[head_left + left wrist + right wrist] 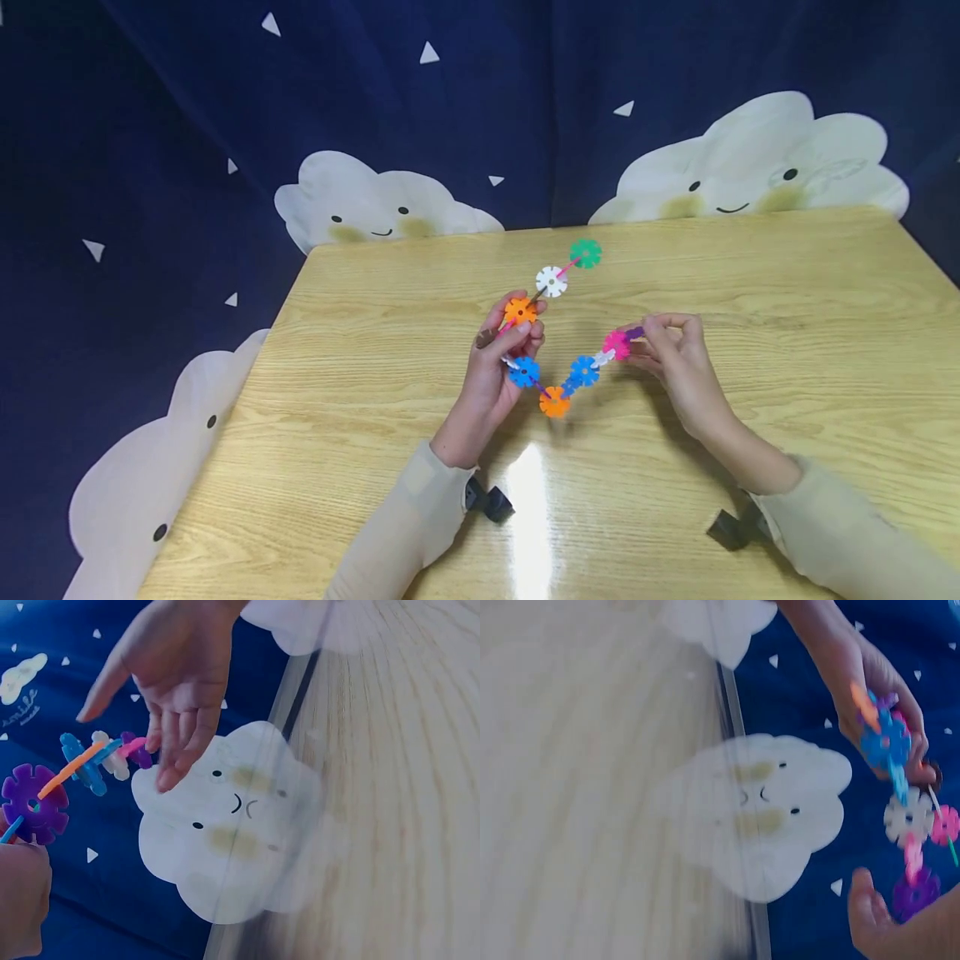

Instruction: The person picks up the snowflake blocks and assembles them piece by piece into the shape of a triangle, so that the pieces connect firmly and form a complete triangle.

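Note:
A chain of slotted plastic snowflake discs bends in a V between my hands in the head view. My left hand (495, 367) grips it around an orange disc (521, 312) and a brown disc (486, 338). Past those fingers, a white disc (552, 282) and a green disc (586, 253) stick out up and right. Another orange disc (555, 402) forms the low point, between blue discs. At the right end my right hand (678, 367) pinches a purple disc (634, 332), beside a pink disc (617, 345). The right wrist view shows the purple disc (916, 893) near my right thumb.
A light wooden table (337, 400) lies under both hands, with a bright glare strip near its front. Behind it and at the left hangs a dark blue curtain (480, 108) with clouds and triangles. Black wrist mounts (491, 502) sit at the cuffs.

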{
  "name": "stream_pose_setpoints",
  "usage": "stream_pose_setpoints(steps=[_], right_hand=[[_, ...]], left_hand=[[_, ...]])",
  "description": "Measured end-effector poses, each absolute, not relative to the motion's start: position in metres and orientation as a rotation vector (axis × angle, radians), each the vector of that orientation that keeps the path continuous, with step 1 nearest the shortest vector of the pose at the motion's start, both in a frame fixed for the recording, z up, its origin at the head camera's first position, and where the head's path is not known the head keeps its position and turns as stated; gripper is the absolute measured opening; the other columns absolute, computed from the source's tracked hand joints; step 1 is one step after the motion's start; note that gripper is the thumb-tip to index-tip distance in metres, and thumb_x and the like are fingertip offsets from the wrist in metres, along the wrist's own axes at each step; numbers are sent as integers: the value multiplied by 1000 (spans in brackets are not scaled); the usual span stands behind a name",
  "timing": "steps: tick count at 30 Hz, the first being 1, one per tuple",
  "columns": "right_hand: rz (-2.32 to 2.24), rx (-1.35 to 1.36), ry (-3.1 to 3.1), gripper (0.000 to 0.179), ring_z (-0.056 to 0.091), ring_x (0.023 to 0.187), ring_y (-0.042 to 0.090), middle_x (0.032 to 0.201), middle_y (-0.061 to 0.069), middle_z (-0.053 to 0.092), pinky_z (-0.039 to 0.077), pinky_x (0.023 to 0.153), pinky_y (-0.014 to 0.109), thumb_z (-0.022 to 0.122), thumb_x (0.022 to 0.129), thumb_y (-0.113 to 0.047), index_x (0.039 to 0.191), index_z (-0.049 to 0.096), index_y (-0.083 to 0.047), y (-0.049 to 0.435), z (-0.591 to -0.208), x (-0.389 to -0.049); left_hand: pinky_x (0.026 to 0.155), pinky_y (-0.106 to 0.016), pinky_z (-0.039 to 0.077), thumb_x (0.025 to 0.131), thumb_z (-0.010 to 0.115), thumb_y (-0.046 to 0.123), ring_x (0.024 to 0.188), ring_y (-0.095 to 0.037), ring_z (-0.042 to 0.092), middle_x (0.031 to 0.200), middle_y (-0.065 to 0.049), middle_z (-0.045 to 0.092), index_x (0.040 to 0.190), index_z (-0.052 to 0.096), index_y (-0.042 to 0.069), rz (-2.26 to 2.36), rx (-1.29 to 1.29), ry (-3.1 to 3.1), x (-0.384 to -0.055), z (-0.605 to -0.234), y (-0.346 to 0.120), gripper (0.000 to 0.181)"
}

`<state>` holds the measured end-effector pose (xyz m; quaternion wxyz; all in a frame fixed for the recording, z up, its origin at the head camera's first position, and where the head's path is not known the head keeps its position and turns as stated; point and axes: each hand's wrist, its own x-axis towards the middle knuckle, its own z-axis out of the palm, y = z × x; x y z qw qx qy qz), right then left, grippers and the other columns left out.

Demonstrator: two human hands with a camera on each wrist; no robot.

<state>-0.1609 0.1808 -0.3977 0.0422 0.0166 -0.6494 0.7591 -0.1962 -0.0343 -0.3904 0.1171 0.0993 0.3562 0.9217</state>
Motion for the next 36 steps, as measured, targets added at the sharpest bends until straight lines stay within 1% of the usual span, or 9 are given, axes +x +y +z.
stream_pose_setpoints(steps=[3, 6, 9, 12, 14, 20, 26, 32, 36], right_hand=[[2411, 114, -1993, 26, 71, 89, 2, 95, -13, 74, 58, 83, 18, 51, 102, -20, 113, 28, -14, 173, -398, -157], [2463, 162, -1930, 29, 73, 90, 7, 96, -10, 75, 58, 83, 19, 53, 100, -11, 113, 27, -14, 169, -401, -156], [2470, 180, -1873, 30, 74, 89, 8, 96, -7, 76, 59, 81, 20, 55, 99, -5, 113, 30, -14, 169, -402, -156], [2445, 184, -1869, 30, 73, 89, 6, 97, -5, 76, 60, 78, 22, 56, 98, -4, 113, 32, -14, 171, -401, -157], [2431, 184, -1858, 30, 73, 88, 6, 97, -4, 76, 60, 77, 23, 57, 97, -4, 113, 33, -13, 172, -400, -157], [2380, 229, -1800, 30, 73, 85, 8, 96, 0, 77, 61, 73, 25, 58, 96, -1, 113, 36, -12, 175, -394, -163], [2365, 279, -1742, 31, 72, 76, 10, 97, 2, 77, 60, 65, 24, 58, 94, 3, 114, 38, -10, 175, -389, -167], [2275, 284, -1788, 31, 72, 75, 9, 98, -1, 76, 59, 65, 21, 59, 95, 0, 117, 40, -12, 178, -385, -171], [2206, 272, -1813, 33, 71, 80, 8, 98, -4, 76, 57, 65, 17, 60, 94, -2, 120, 42, -12, 183, -382, -174]], left_hand=[[78, -13, 53, 96, 43, 2, 79, -5, 61, 108, -4, 67, 114, 60, 16, 2717, 350, 999, -196, -391, -35, 28], [80, -14, 53, 101, 49, 20, 80, -5, 62, 108, -3, 69, 115, 61, 16, 2722, 373, 956, -195, -391, -36, 19], [80, -14, 52, 105, 42, 33, 81, -5, 61, 108, -2, 69, 114, 62, 18, 2708, 349, 967, -195, -392, -35, 27], [79, -15, 51, 107, 30, 28, 82, -5, 60, 108, 0, 68, 114, 61, 20, 2686, 319, 1021, -195, -392, -36, 32], [76, -15, 49, 106, 26, 22, 83, -6, 58, 109, 1, 68, 115, 59, 22, 2666, 311, 1063, -195, -392, -36, 34], [70, -15, 42, 103, 29, 17, 85, -7, 55, 116, 1, 67, 118, 57, 23, 2634, 314, 1091, -195, -393, -37, 32], [71, -14, 45, 102, 29, 11, 87, -8, 59, 122, -3, 62, 120, 58, 21, 2664, 286, 998, -194, -394, -36, 35], [76, -15, 50, 100, 31, 1, 87, -10, 64, 116, -2, 62, 110, 67, 24, 2690, 247, 968, -195, -396, -36, 44], [77, -14, 53, 97, 36, -3, 88, -10, 66, 115, -2, 65, 104, 67, 23, 2671, 257, 1016, -196, -397, -37, 41]])
